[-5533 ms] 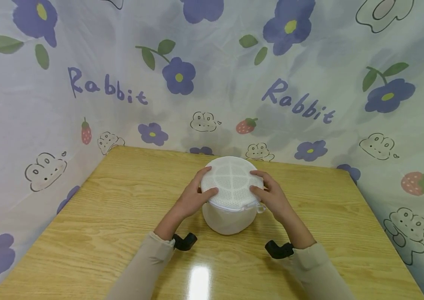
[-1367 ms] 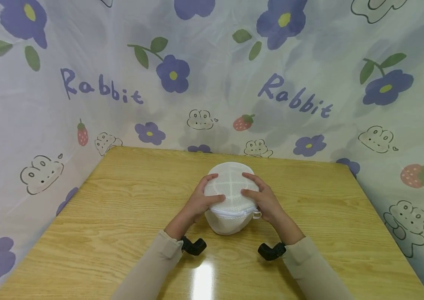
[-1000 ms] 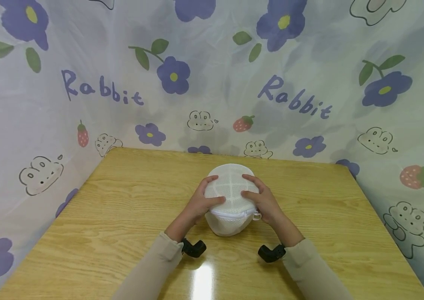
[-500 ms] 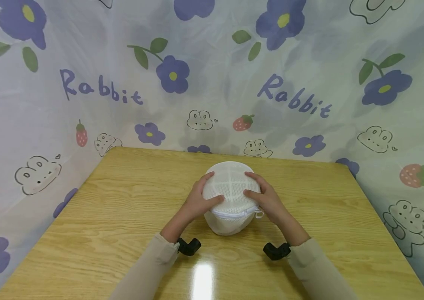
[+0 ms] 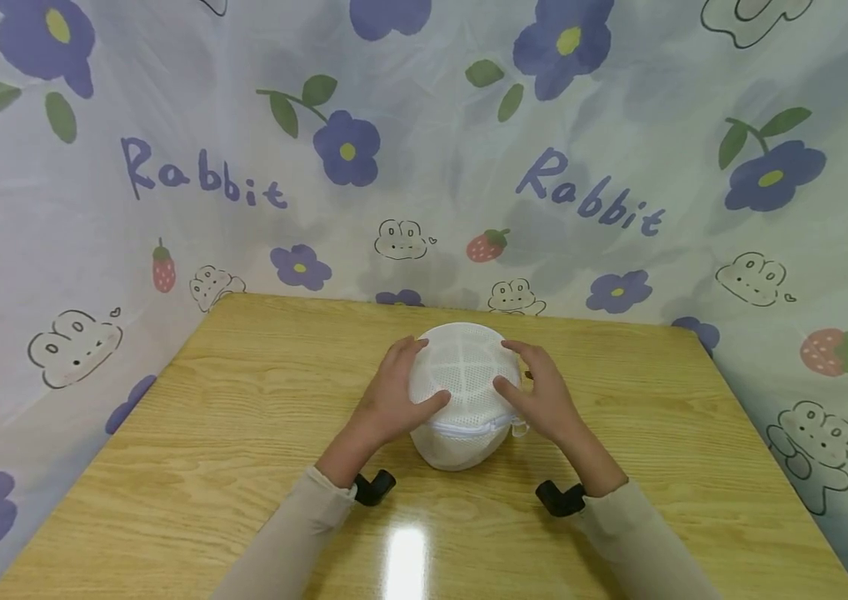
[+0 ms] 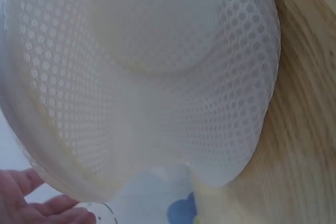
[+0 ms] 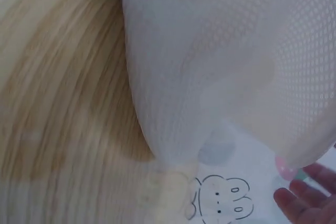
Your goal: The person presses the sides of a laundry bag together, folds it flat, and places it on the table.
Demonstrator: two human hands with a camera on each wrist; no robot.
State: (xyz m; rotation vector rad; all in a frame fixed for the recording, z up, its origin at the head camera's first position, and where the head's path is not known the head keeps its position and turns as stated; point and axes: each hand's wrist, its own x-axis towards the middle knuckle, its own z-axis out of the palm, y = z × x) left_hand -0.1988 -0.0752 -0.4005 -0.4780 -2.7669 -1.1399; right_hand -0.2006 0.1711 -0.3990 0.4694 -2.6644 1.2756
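Between our left hand (image 5: 392,402) and right hand (image 5: 553,400), both spread wide, we have a white net bag (image 5: 463,377) on the table (image 5: 656,425).

The wood-grained table (image 5: 244,383) (glossy toward its near side) bears a white mesh bag (image 5: 463,379).

Head view: bright, diffuse light and crisp focus; a white glare streak marks the table (image 5: 259,400) at six o'clock, and soft grey shadows mottle the cloth (image 5: 431,183) toward two o'clock. Left wrist view: dimmer and hazy, the bag (image 6: 147,114) soft-edged, its mesh clearest toward ten o'clock. Right wrist view: milky, blurred; shadow borders the bag's nine-o'clock side.
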